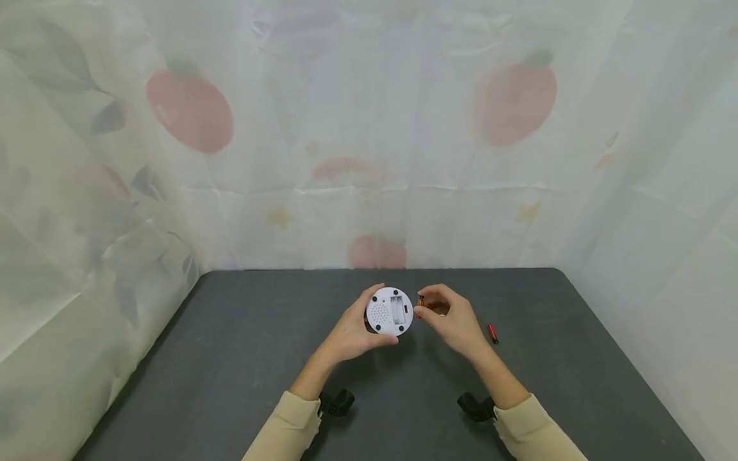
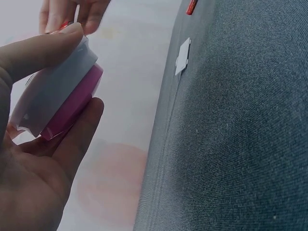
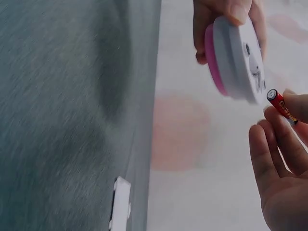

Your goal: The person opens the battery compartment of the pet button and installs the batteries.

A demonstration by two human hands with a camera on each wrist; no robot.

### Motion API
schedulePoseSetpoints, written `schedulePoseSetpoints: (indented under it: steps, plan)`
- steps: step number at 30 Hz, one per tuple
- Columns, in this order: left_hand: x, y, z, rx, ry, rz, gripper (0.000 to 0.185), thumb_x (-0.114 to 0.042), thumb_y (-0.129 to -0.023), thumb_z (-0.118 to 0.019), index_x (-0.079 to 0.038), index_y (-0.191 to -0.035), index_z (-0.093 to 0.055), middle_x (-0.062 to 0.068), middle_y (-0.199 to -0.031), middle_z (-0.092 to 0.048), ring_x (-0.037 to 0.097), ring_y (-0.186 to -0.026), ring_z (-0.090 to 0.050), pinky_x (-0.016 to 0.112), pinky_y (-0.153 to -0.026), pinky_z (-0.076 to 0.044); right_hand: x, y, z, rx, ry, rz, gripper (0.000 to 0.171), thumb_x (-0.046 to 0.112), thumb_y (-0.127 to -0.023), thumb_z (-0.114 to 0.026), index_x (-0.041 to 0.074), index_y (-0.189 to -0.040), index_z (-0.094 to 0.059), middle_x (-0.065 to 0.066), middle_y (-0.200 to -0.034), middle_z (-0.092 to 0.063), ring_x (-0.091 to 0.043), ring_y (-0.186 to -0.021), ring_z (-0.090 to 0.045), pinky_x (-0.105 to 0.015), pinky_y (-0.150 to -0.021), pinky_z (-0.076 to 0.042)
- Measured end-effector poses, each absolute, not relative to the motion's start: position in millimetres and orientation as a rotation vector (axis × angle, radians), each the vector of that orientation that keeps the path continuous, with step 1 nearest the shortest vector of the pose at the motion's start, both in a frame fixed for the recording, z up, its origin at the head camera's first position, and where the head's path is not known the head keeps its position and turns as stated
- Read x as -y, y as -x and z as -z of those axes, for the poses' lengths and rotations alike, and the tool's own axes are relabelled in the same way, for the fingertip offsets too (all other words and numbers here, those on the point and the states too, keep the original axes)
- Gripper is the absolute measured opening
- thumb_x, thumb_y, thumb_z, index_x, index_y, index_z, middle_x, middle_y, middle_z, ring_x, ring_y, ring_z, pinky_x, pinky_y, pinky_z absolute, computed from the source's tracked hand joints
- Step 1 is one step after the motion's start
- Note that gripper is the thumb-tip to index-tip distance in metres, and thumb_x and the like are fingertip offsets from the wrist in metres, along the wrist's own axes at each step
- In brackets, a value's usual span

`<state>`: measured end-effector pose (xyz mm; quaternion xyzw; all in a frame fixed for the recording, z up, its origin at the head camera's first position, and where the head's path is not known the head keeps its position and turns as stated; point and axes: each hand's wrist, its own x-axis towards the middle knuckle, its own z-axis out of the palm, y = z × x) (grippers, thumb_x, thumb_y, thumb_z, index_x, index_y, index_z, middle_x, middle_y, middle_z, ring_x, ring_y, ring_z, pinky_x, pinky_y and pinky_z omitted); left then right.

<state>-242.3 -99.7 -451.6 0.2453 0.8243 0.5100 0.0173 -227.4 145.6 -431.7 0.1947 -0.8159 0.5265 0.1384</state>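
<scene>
Two hands up over the desk, one item each.
Left hand: fingers curled round the rim of the round device, held clear of the desk.
Device facing: white back toward the head camera, disc standing on edge in the wrist views.
Device look: white back shell, pink front half, speaker holes, black feet, open battery bay.
Right hand: fingertips pinch a red battery.
Battery axis: roughly upright in the head view, one end close to the device's right edge, touching or not I can't tell.
Desk items: second red battery right of the right hand; small white cover lying flat.
</scene>
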Motion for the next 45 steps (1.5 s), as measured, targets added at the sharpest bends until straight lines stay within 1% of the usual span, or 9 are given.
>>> schedulePoseSetpoints:
  steps: [6,10,12,16,19,27,31,39,45]
  plan:
    - [100.1,242.1,452.7,-2.568,-0.781,-1.571,0.105,-0.026,-0.076,-0.092,-0.029,-0.159,-0.028,0.003,-0.139,-0.051,0.018,-0.108,-0.058,0.035,-0.084,-0.053,-129.3,228.0,424.7,2.289,-0.59,-1.464,0.024,0.012,-0.091,-0.078,0.012,-0.114,-0.07,0.001,-0.097,-0.07,-0.015,-0.088,-0.066,-0.035,-0.081,-0.055]
    - [100.7,241.6,452.9,-2.56,-0.791,-1.582,0.104,-0.027,-0.077,-0.092,-0.028,-0.159,-0.028,0.003,-0.139,-0.051,0.018,-0.108,-0.058,0.035,-0.083,-0.053,-118.5,230.4,422.3,2.264,-0.623,-1.42,0.022,0.009,-0.091,-0.078,0.01,-0.112,-0.07,0.0,-0.095,-0.07,-0.014,-0.086,-0.066,-0.046,-0.079,-0.056]
    - [100.9,241.6,452.7,-2.556,-0.795,-1.585,0.104,-0.027,-0.077,-0.092,-0.028,-0.159,-0.028,0.004,-0.139,-0.05,0.018,-0.109,-0.058,0.034,-0.083,-0.053,-114.1,231.8,421.7,2.256,-0.641,-1.388,0.022,0.007,-0.09,-0.078,0.007,-0.11,-0.07,0.0,-0.094,-0.07,-0.015,-0.084,-0.065,-0.049,-0.077,-0.056]
    - [101.3,241.3,451.8,-2.546,-0.799,-1.591,0.104,-0.025,-0.078,-0.091,-0.026,-0.16,-0.027,0.005,-0.139,-0.05,0.018,-0.108,-0.058,0.033,-0.082,-0.054,-107.9,234.0,421.3,2.264,-0.661,-1.289,0.022,0.006,-0.088,-0.08,0.004,-0.108,-0.071,0.0,-0.092,-0.068,-0.015,-0.082,-0.063,-0.041,-0.074,-0.055]
    - [101.1,241.3,451.5,-2.537,-0.802,-1.594,0.104,-0.024,-0.079,-0.091,-0.026,-0.16,-0.027,0.004,-0.138,-0.05,0.017,-0.107,-0.059,0.033,-0.081,-0.054,-105.5,234.5,422.0,2.283,-0.665,-1.208,0.021,0.007,-0.087,-0.081,0.006,-0.107,-0.072,0.001,-0.091,-0.067,-0.016,-0.084,-0.061,-0.036,-0.074,-0.053]
    - [100.5,241.1,451.3,-2.517,-0.82,-1.594,0.104,-0.023,-0.079,-0.09,-0.027,-0.16,-0.026,0.003,-0.138,-0.05,0.017,-0.106,-0.06,0.032,-0.081,-0.055,-103.2,233.5,426.3,2.297,-0.748,-1.053,0.02,0.006,-0.086,-0.082,0.003,-0.104,-0.074,0.001,-0.087,-0.067,-0.015,-0.084,-0.055,-0.032,-0.07,-0.05]
    - [100.4,241.1,450.9,-2.527,-0.819,-1.589,0.104,-0.023,-0.078,-0.091,-0.026,-0.16,-0.026,0.003,-0.138,-0.051,0.017,-0.107,-0.06,0.033,-0.082,-0.054,-103.5,234.7,428.9,2.271,-0.785,-1.014,0.018,0.006,-0.085,-0.083,0.005,-0.101,-0.075,0.002,-0.086,-0.064,-0.014,-0.082,-0.051,-0.031,-0.07,-0.047]
    - [99.6,240.5,450.0,-2.52,-0.798,-1.582,0.106,-0.024,-0.077,-0.092,-0.028,-0.16,-0.027,0.002,-0.139,-0.05,0.017,-0.108,-0.059,0.033,-0.083,-0.054,-107.1,238.8,430.8,2.265,-0.755,-1.101,0.009,0.003,-0.092,-0.074,0.006,-0.099,-0.079,0.0,-0.095,-0.064,-0.013,-0.086,-0.052,-0.031,-0.072,-0.049]
    - [98.6,238.9,448.8,-2.52,-0.801,-1.565,0.105,-0.026,-0.078,-0.091,-0.027,-0.16,-0.026,0.003,-0.135,-0.051,0.017,-0.104,-0.059,0.032,-0.081,-0.054,-106.8,240.9,431.1,2.254,-0.704,-1.177,0.007,0.006,-0.089,-0.079,0.009,-0.096,-0.079,0.0,-0.095,-0.062,-0.014,-0.084,-0.052,-0.033,-0.072,-0.049]
